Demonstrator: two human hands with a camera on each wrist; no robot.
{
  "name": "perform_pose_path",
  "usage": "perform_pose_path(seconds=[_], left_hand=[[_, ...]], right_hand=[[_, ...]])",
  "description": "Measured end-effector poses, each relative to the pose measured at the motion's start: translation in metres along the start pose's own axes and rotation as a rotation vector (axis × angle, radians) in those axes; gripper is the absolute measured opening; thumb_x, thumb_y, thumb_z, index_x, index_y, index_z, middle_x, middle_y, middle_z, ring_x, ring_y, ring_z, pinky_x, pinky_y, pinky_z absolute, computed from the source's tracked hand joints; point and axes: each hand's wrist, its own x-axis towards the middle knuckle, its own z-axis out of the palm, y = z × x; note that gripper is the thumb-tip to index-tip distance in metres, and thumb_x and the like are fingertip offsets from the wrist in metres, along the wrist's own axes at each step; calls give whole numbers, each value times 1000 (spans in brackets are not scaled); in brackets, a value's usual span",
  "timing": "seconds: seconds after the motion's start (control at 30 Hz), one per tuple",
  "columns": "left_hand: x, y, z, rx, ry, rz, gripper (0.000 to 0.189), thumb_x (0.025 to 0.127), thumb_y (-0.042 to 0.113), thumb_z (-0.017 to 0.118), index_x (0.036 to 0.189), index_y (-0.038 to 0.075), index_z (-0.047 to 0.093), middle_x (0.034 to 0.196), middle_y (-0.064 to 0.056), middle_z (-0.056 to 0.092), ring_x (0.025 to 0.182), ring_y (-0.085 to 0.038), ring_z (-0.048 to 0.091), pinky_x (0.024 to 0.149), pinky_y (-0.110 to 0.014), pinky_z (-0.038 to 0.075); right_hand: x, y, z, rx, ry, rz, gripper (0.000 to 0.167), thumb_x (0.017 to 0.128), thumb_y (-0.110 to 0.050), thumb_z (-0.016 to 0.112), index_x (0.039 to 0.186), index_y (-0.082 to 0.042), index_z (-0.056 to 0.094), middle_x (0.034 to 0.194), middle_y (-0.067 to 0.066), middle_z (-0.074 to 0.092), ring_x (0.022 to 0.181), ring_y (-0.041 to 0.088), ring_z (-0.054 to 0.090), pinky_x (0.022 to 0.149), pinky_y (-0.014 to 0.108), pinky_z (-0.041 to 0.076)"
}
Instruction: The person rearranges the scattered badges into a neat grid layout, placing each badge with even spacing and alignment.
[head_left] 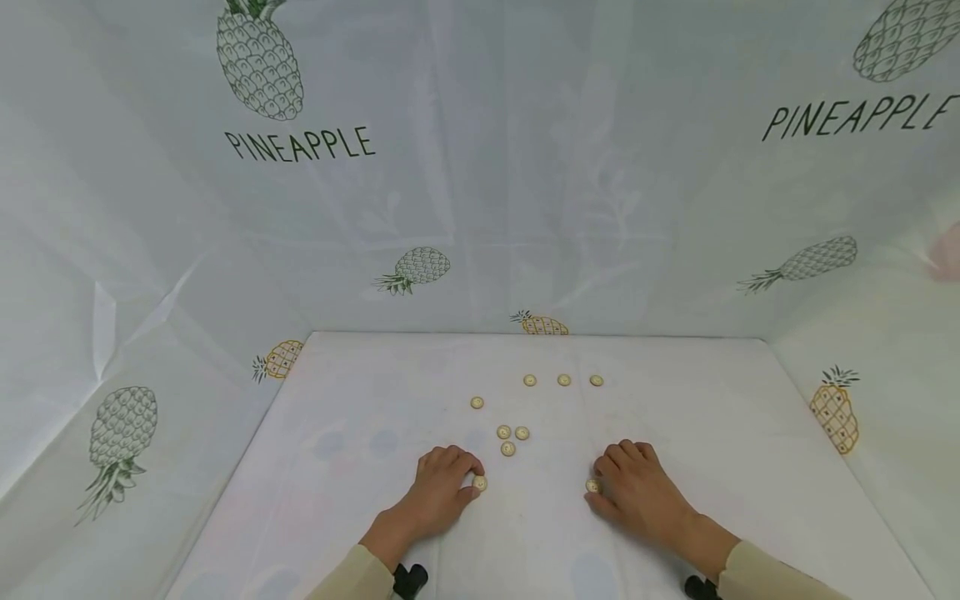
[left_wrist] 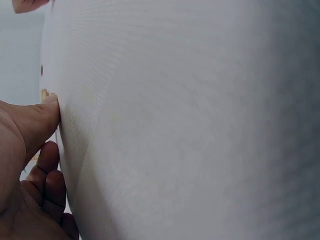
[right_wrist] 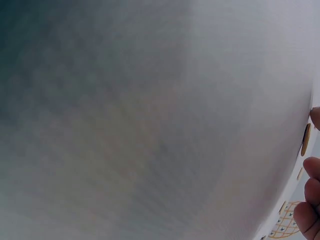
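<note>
Head cam high, facing forward-down at worktop (head_left: 697,417); wrist cams close over it, rolled sideways; head/left-wrist share left hand (head_left: 441,492).

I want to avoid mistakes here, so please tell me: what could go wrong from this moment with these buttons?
The left hand holds a button near the three clustered buttons; a careless move might disturb that group.
The right hand has its fingers at another button, which looks small and flat, so it could slip away.
All the buttons look much alike, so one might be confused with another.
</note>
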Motion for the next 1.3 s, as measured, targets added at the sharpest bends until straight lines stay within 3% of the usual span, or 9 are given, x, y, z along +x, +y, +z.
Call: perform_pose_path(seconds=[0.23, 0.5, 0.77, 1.3], left_hand=[[0, -1, 1, 3, 8, 7, 16, 101, 23, 72, 114, 25, 63, 115, 6, 57, 114, -21, 49, 107, -54, 36], [0, -3, 2, -8, 18, 24, 16, 101, 22, 72, 114, 24, 63, 116, 7, 57, 114, -21, 49, 107, -54, 35], [0, -4, 2, -3, 29, 41, 16, 101, 23, 72, 114, 24, 63, 117, 6, 58, 114, -21, 49, 106, -54, 36], [0, -3, 0, -10, -1, 15, 14, 102, 25, 71, 114, 26, 62, 118, 7, 57, 115, -19, 48, 109, -53, 35]], right_hand=[[1, 3, 4, -16, 34, -28, 23, 87, -32, 80, 86, -17, 63, 88, -4, 56, 85, 16, 49, 84, 45, 45], [3, 6, 3, 44, 33, -30, 21, 85, -22, 81, 99, -15, 67, 98, -4, 61, 93, 16, 53, 86, 45, 46], [-2, 13, 4, 90, 24, -28, 32, 82, -26, 90, 107, -18, 71, 108, -4, 63, 104, 19, 54, 91, 49, 44], [2, 18, 7, 92, 55, -88, 30, 79, -27, 92, 100, -19, 72, 102, -7, 64, 98, 15, 55, 89, 46, 45]])
